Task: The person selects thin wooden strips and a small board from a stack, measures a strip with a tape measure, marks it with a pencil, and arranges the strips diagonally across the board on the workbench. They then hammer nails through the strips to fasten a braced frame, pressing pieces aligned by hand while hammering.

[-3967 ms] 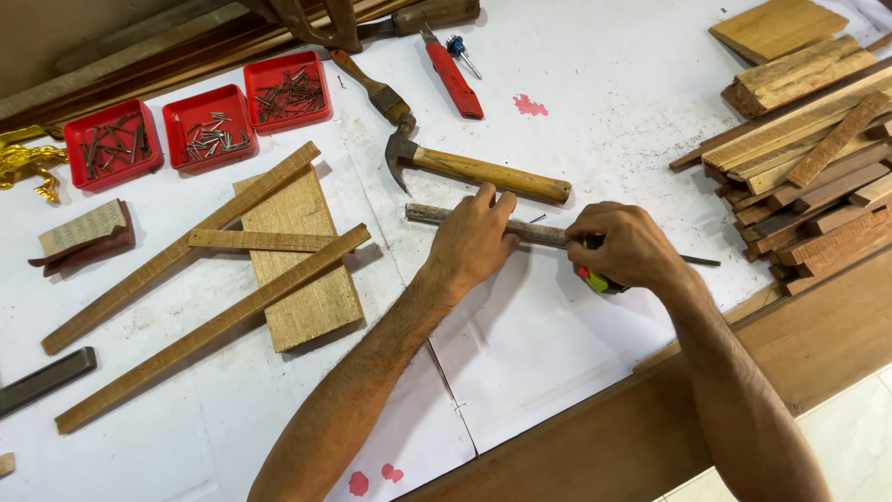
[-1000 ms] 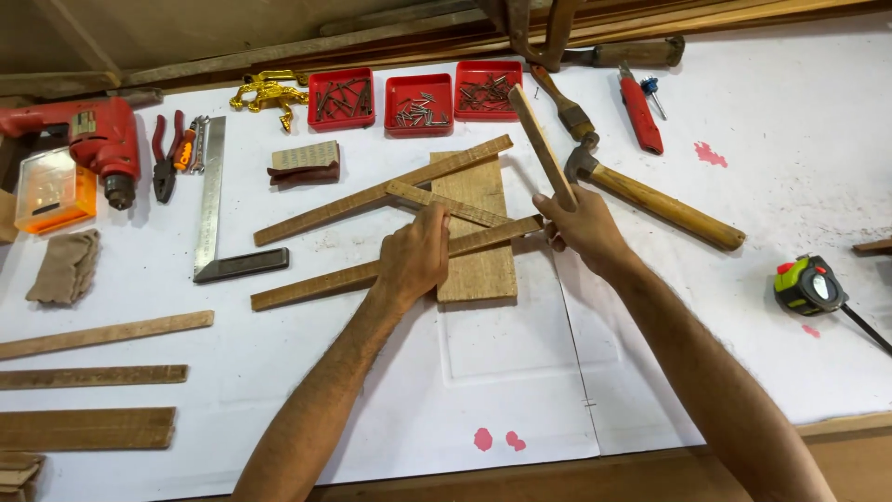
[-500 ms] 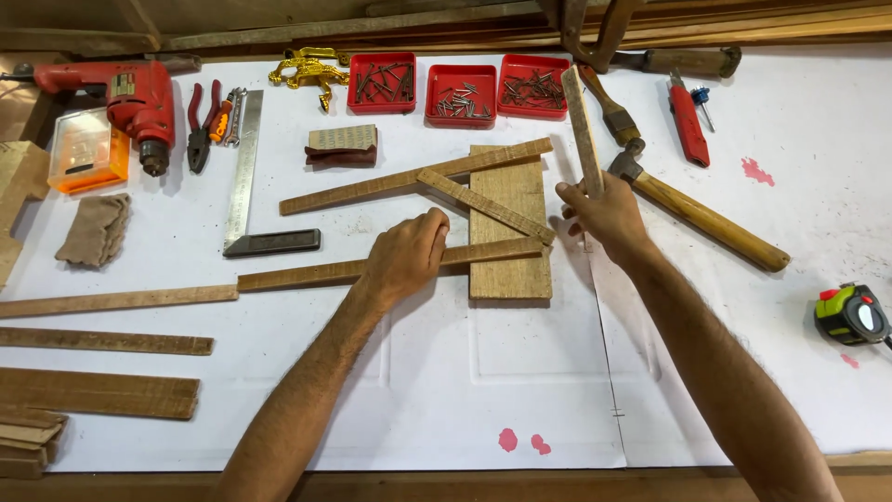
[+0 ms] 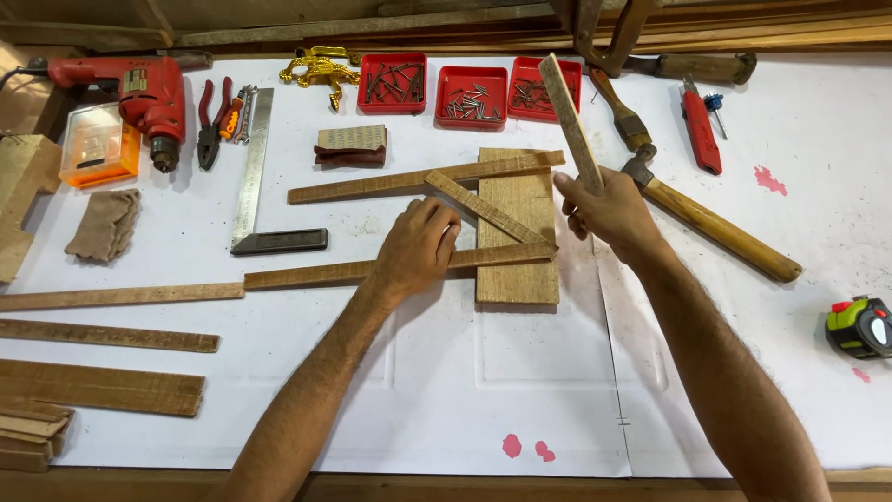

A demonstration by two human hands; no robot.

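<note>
The white table [image 4: 446,400] is carrying the whole job, and its near half is lying bare, giving both forearms free room. On it a flat wooden board [image 4: 518,274] is sitting under three thin slats: a long upper slat [image 4: 390,183], a long lower slat [image 4: 316,274] and a short diagonal slat [image 4: 483,209] bridging them. So the layout appears partly assembled, with nothing yet showing as nailed, though fasteners would be too small to make out here. The left hand [image 4: 418,249] is pressing flat, fingers together, on the lower slat just beside the board's left edge. The right hand [image 4: 609,209] is closing around a loose slat [image 4: 569,116], holding it tilted above the board's right edge, not yet laid down. Room is tightening to the right: the hammer [image 4: 711,223] is lying close beside that hand, and the red trays [image 4: 469,93] are crowding the far edge.
</note>
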